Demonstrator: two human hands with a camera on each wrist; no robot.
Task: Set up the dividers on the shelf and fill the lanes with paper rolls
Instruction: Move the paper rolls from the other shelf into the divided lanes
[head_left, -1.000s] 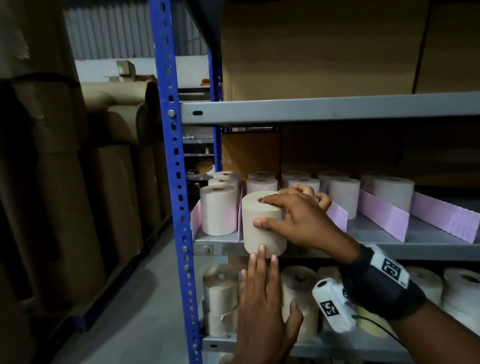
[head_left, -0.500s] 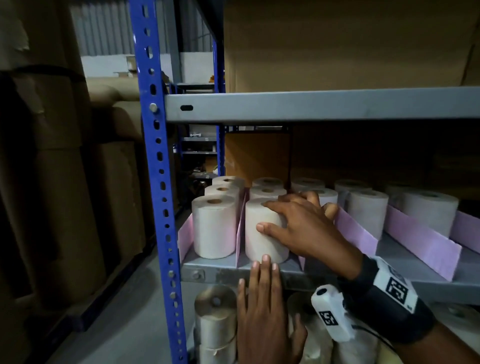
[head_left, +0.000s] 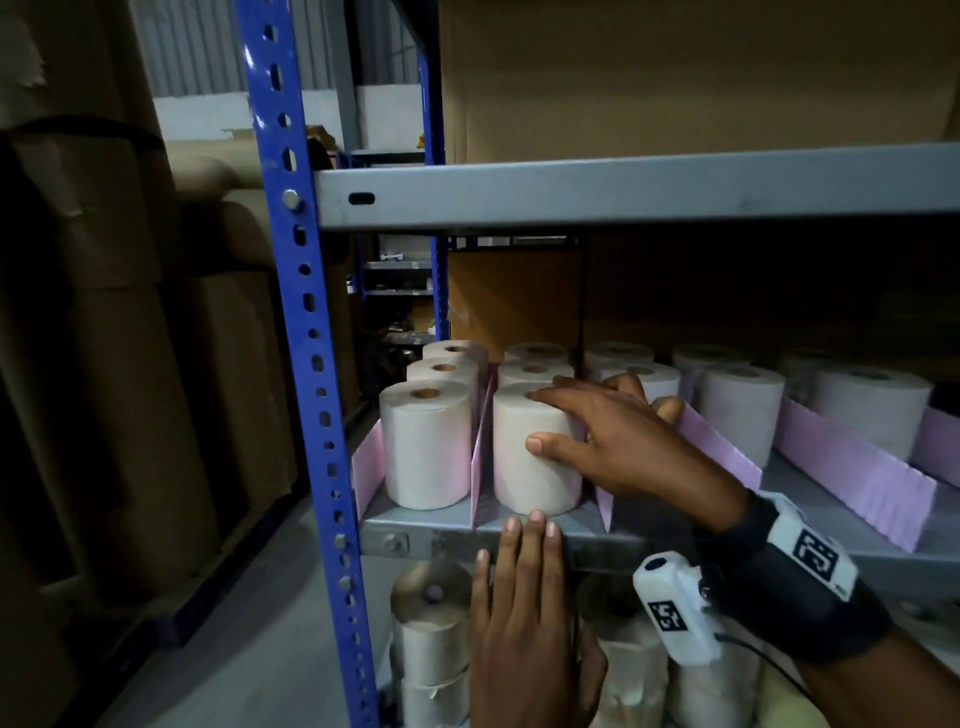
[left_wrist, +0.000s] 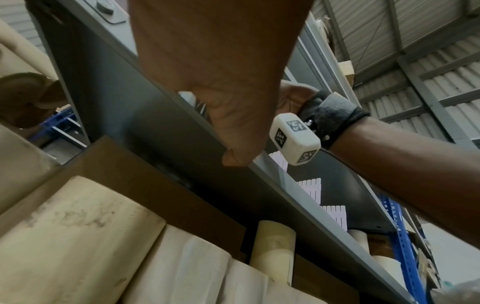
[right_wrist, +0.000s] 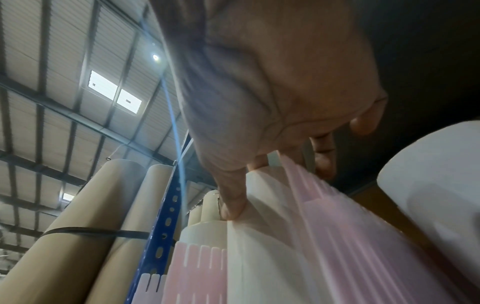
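Pink dividers (head_left: 480, 457) split the grey shelf (head_left: 431, 540) into lanes holding upright paper rolls. My right hand (head_left: 540, 421) grips the front paper roll (head_left: 519, 483) of the second lane, thumb on its side and index finger across its top. In the right wrist view the thumb (right_wrist: 231, 205) presses that roll (right_wrist: 259, 236) beside a pink divider (right_wrist: 337, 226). My left hand (head_left: 519, 535) is flat with straight fingers, its fingertips at the shelf's front edge by the roll's base. The left wrist view shows its palm (left_wrist: 221, 72) against the shelf edge (left_wrist: 155, 133).
A blue perforated upright (head_left: 306, 364) stands left of the lanes, and an upper shelf (head_left: 623, 192) hangs close above. More rolls (head_left: 431, 623) fill the shelf below. Tall brown paper rolls (head_left: 130, 364) line the left. Lanes further right (head_left: 831, 519) have bare front space.
The roll has gone from overhanging the shelf's front edge to standing inside the second lane. My left hand rose to the shelf edge, and my head came closer.
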